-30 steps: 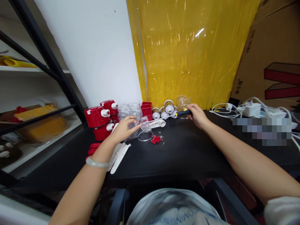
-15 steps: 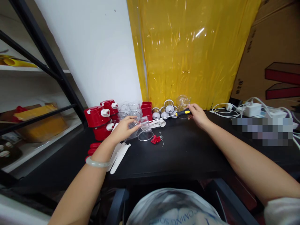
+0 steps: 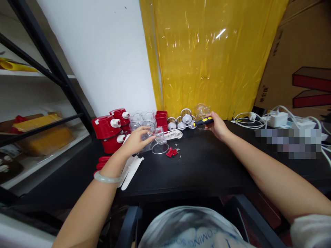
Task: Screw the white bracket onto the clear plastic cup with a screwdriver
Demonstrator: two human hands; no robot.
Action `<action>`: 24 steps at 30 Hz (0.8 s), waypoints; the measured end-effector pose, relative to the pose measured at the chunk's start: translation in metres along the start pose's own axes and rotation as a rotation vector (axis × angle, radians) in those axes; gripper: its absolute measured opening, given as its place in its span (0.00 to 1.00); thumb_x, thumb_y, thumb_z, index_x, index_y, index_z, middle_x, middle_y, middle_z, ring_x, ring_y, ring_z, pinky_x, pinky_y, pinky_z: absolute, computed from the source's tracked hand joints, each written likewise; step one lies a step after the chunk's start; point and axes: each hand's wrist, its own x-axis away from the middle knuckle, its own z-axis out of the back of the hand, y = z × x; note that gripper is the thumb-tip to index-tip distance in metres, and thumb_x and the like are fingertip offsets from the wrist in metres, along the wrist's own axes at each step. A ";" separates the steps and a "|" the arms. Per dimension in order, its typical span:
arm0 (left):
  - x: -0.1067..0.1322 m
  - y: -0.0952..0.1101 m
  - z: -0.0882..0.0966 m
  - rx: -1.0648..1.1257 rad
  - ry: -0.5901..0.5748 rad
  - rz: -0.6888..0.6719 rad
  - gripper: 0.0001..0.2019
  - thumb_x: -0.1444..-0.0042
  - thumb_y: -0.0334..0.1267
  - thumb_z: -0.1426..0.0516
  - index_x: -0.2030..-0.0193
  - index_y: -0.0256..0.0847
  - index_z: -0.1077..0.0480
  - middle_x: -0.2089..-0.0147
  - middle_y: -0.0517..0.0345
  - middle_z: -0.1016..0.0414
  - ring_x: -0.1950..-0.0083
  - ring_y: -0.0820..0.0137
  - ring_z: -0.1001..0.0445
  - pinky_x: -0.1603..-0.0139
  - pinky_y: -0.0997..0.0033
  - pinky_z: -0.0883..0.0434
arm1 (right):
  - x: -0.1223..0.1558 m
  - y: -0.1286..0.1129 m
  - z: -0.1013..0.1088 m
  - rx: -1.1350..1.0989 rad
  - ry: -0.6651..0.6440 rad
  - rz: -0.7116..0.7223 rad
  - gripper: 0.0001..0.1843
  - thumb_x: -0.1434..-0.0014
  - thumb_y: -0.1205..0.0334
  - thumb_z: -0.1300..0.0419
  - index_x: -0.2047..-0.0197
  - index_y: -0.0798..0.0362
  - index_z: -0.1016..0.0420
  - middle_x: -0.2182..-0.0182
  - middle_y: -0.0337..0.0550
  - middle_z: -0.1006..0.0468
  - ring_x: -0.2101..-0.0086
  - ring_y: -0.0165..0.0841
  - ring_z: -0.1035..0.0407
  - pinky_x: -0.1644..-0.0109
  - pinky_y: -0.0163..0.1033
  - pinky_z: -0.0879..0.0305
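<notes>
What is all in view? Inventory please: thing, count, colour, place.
Screwdriver: one, black-yellow, centre
Clear part: one, transparent, centre
Small pieces: several, red, mid-table
Screws: several, silvery, beside these
Housings: at least three, red-white, left
Clear cups: several, transparent, centre-left back
Upright container: one, red, centre back
Canisters: at least four, metallic-white, centre back
Round vessel: one, transparent, centre back
Strips: at least two, white, left front
Adapters: at least two, white, right
Cables: several, white, right
Table: one, black, beneath
Sheet: one, yellow, back
Panel: one, white, back left
Cardboard box: one, brown, back right
Shelving: one, black-white, left
Bracelet: one, pale, lower left
Left grip: one, bare, on clear part
Right grip: one, bare, on screwdriver
</notes>
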 end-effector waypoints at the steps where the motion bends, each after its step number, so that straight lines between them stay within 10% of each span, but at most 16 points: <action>1: 0.000 0.000 0.000 0.002 0.000 0.005 0.22 0.39 0.59 0.42 0.58 0.40 0.23 0.39 0.43 0.27 0.41 0.51 0.26 0.38 0.49 0.31 | -0.001 0.002 0.001 0.063 0.000 0.028 0.24 0.44 0.34 0.41 0.66 0.47 0.35 0.83 0.32 0.35 0.84 0.29 0.41 0.77 0.38 0.36; 24: 0.000 0.003 0.002 0.002 -0.008 0.016 0.24 0.39 0.62 0.43 0.58 0.41 0.23 0.39 0.43 0.27 0.41 0.52 0.26 0.38 0.49 0.30 | 0.001 -0.002 0.003 0.194 0.017 0.089 0.17 0.47 0.44 0.37 0.72 0.48 0.33 0.87 0.29 0.41 0.85 0.26 0.45 0.78 0.36 0.37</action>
